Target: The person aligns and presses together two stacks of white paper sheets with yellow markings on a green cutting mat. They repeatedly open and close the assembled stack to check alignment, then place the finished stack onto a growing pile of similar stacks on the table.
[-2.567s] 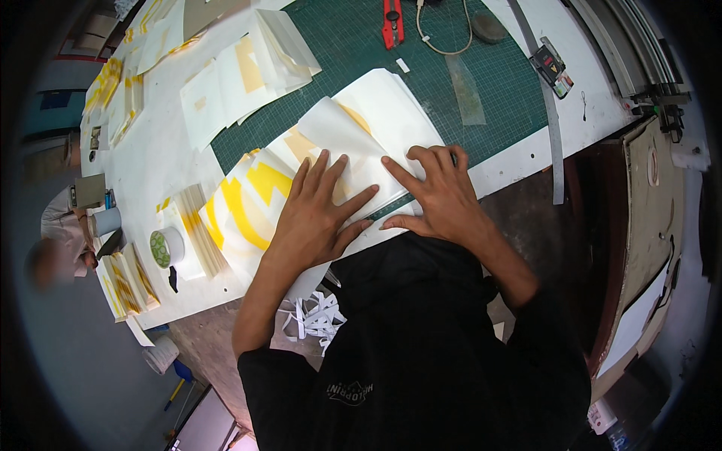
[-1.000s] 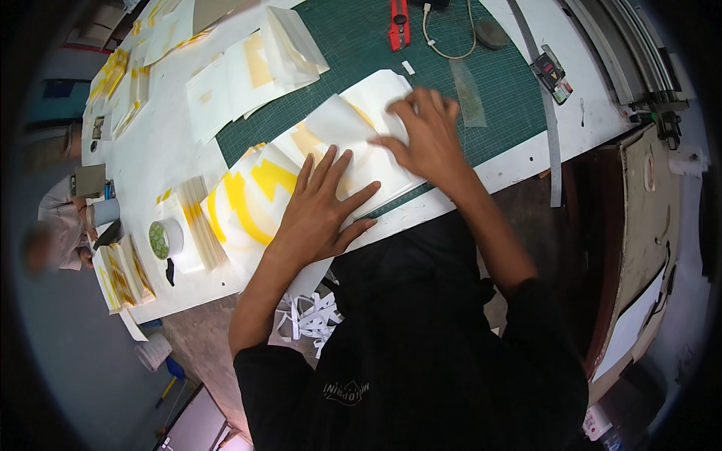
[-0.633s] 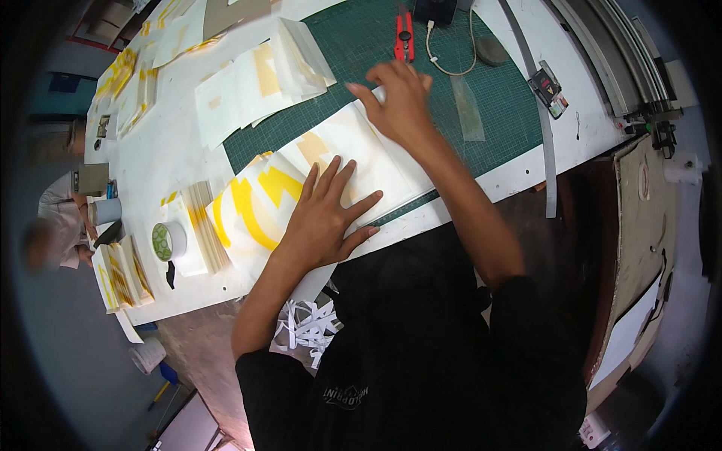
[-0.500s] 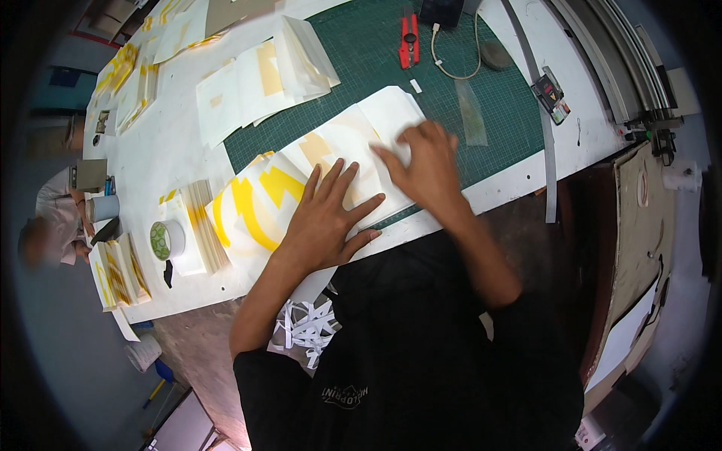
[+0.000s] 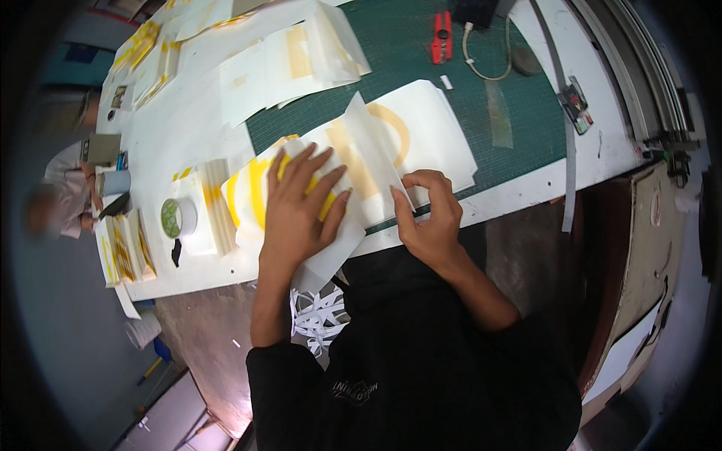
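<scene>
A stack of white paper sheets [image 5: 440,124] with pale tan printing lies at the front edge of the green cutting mat [image 5: 402,56]. One thin sheet's edge [image 5: 368,131] stands up from it as a fold. My right hand [image 5: 435,218] pinches the near end of that raised fold between thumb and forefinger. My left hand [image 5: 297,214] rests with fingers spread on the yellow-and-white printed paper [image 5: 248,192] at the left of the stack. A loose sheet corner [image 5: 331,255] hangs over the table edge below my left hand.
Left of the work sit a tape roll [image 5: 185,218] and a folded paper stack [image 5: 216,207]. More sheets [image 5: 259,79] lie behind. A red cutter [image 5: 441,37], a cable [image 5: 481,77] and a metal strip [image 5: 569,180] are to the right. Another person [image 5: 66,188] is at far left.
My right hand has come nearer to me and now pinches a sheet edge, which has risen into a fold. My left hand has slid left over the yellow print. The view has shifted slightly.
</scene>
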A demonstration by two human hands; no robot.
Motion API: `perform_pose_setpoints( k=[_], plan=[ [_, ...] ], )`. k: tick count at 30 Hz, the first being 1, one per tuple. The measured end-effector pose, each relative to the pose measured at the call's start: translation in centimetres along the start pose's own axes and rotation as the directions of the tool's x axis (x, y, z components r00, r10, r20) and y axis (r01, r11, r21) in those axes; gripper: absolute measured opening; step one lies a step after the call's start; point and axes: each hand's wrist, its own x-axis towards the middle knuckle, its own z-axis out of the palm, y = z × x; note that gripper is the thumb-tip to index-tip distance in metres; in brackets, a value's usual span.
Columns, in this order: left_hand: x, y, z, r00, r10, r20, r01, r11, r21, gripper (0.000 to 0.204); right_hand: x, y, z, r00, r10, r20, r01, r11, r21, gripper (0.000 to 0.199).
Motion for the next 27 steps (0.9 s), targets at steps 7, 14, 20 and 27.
perform_pose_setpoints(
  k=[7,14,20,27],
  plan=[
    [-9.5,-2.4,-1.7,0.663,-0.444,-0.603,0.501,0.862,-0.083,0.038,-0.7,-2.8,1.7,0.989,-0.134,0.07,0.122,0.98,0.158,0.029],
    [-15.7,1.1,2.1,0.176,-0.912,-0.372,0.557,0.403,-0.726,0.048,-0.3,-3.1,2.5,0.997,-0.065,0.03,0.06,0.987,0.152,0.019],
    [-15.0,3.2,2.4,0.374,-0.863,-0.34,0.546,0.501,-0.672,0.05,-1.0,-0.8,2.3,0.997,-0.058,0.052,0.05,0.988,0.147,0.02],
    [-13.5,4.5,1.5,0.588,-0.751,-0.299,0.653,0.66,-0.372,0.061,-1.6,-0.5,2.5,0.998,-0.03,0.057,0.02,0.986,0.168,0.017]
  ],
)
